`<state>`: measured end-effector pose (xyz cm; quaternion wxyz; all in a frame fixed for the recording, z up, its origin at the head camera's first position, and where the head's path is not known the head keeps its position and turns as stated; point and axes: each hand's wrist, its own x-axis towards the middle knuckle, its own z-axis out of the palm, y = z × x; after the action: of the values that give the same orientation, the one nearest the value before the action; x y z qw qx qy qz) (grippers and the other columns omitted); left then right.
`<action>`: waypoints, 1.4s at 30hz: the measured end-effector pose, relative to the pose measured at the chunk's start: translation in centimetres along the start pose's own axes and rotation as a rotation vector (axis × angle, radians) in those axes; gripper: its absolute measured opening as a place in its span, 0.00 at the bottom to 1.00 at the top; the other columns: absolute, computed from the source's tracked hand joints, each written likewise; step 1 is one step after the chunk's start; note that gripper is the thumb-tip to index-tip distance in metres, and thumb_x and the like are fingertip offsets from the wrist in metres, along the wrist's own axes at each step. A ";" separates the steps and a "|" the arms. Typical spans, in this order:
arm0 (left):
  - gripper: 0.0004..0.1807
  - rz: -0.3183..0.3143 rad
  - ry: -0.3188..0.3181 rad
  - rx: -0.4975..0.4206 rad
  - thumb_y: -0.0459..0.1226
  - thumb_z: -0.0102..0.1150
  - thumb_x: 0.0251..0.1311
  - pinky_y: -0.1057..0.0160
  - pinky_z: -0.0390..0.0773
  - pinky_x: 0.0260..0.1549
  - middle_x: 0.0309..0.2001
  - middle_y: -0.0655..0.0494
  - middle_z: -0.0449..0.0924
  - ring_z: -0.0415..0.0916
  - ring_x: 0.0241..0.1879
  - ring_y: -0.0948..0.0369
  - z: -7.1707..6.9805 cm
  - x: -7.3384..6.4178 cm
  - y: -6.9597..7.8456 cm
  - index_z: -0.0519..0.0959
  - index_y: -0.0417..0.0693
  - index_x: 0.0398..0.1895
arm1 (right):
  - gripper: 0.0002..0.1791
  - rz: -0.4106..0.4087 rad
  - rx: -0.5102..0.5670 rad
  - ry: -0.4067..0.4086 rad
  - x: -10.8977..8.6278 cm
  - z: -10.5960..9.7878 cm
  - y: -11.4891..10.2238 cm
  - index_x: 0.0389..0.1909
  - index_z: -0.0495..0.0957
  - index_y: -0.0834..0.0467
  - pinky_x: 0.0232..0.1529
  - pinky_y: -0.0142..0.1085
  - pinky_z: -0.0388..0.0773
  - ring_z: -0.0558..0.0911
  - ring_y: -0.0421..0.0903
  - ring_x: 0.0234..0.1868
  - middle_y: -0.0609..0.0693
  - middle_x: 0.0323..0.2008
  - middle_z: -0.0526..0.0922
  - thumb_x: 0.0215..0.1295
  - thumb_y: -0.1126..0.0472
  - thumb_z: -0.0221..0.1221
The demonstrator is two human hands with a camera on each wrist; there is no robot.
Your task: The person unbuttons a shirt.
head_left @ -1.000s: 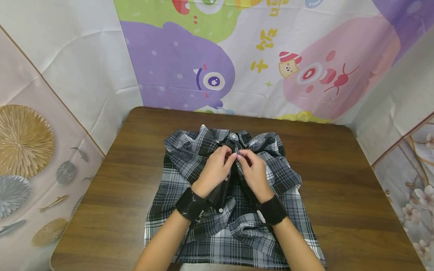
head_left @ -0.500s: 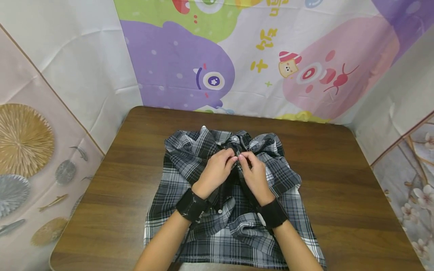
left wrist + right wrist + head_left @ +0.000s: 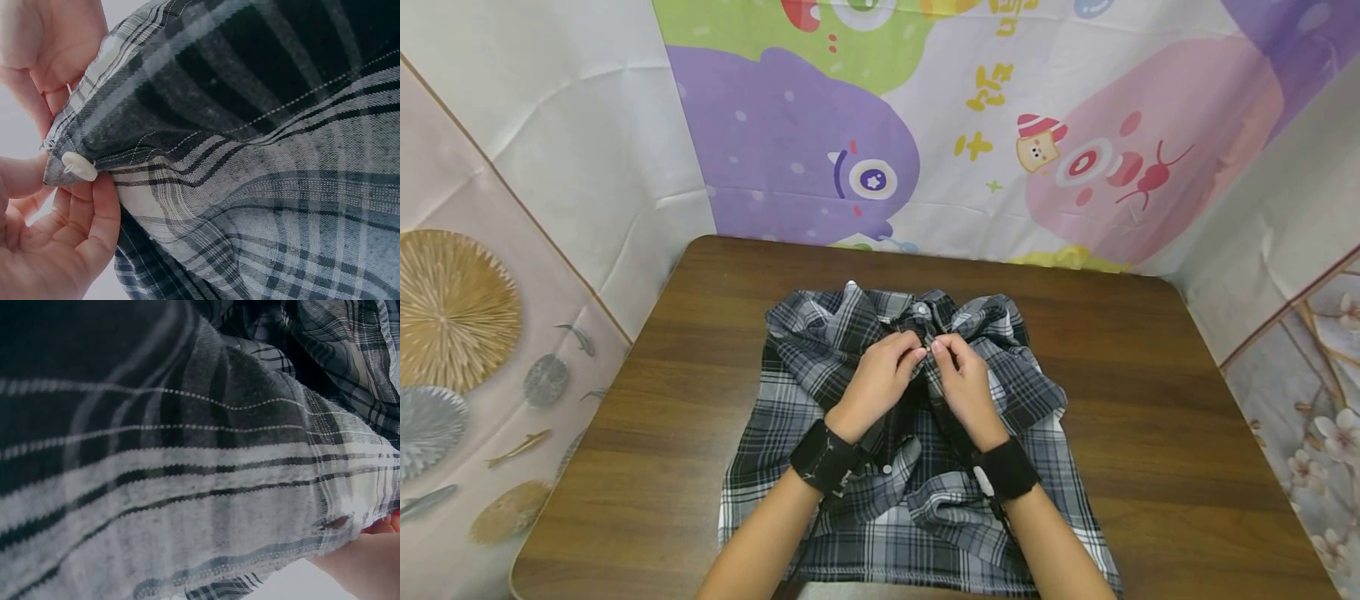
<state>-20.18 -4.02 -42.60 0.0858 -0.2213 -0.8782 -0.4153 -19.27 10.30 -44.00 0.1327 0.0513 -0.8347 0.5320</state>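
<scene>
A black, grey and white plaid shirt [image 3: 880, 550] lies bunched at its far end, with its front parted toward me. My left hand [image 3: 876, 371] pinches the shirt's front edge between thumb and fingers. Close beside it, my right hand [image 3: 964, 379] pinches the cloth too, the fingertips of both nearly meeting. In the left wrist view a pale button [image 3: 80, 166] shows at the fabric corner, with fingers from both hands around it. A buttonhole [image 3: 334, 522] appears in the right wrist view, near fingers at the right edge. Folds partly hide the fingertips there.
The shirt rests on a brown wooden table [image 3: 1150, 400]. Behind the far edge hangs a cartoon-printed cloth [image 3: 805, 142], and patterned sheets stand at both sides. Black bands [image 3: 827, 457] wrap both wrists. A lower white button [image 3: 887, 469] sits on the shirt front.
Both hands have shifted slightly toward me and to the right, still pinching the shirt's front edge. The rest of the shirt has hardly moved.
</scene>
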 end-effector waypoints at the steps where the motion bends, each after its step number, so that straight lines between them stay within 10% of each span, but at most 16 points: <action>1: 0.07 0.000 0.002 -0.004 0.37 0.51 0.65 0.67 0.66 0.26 0.24 0.57 0.68 0.65 0.24 0.63 0.0 0.0 0.0 0.74 0.47 0.29 | 0.09 0.009 0.005 -0.002 0.0 0.0 0.0 0.32 0.76 0.65 0.32 0.29 0.66 0.69 0.38 0.27 0.54 0.25 0.75 0.68 0.63 0.52; 14: 0.06 -0.024 -0.009 -0.029 0.37 0.52 0.65 0.67 0.67 0.27 0.26 0.57 0.69 0.66 0.25 0.63 0.3 -0.3 -0.2 0.75 0.47 0.30 | 0.09 0.172 0.068 -0.040 -0.2 -0.5 -3.4 0.32 0.75 0.72 0.30 0.26 0.63 0.66 0.34 0.25 0.58 0.25 0.73 0.66 0.69 0.50; 23: 0.07 -0.026 -0.033 -0.044 0.38 0.52 0.65 0.68 0.66 0.26 0.25 0.58 0.69 0.65 0.24 0.64 0.2 -0.7 -0.4 0.75 0.48 0.30 | 0.10 0.119 0.019 -0.043 -0.3 -0.1 0.0 0.32 0.77 0.66 0.29 0.28 0.64 0.67 0.36 0.24 0.54 0.24 0.74 0.66 0.64 0.53; 42: 0.06 -0.017 0.001 -0.034 0.38 0.53 0.64 0.65 0.70 0.29 0.27 0.56 0.74 0.67 0.25 0.63 -0.2 -1.2 -0.8 0.77 0.46 0.31 | 0.09 0.029 -0.109 0.014 -0.7 -0.5 0.2 0.28 0.77 0.64 0.31 0.35 0.69 0.72 0.43 0.27 0.55 0.25 0.79 0.64 0.63 0.54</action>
<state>-19.48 -5.03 -43.47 0.0791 -0.2151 -0.8728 -0.4310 -18.57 10.79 -44.17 0.1332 0.0283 -0.8621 0.4881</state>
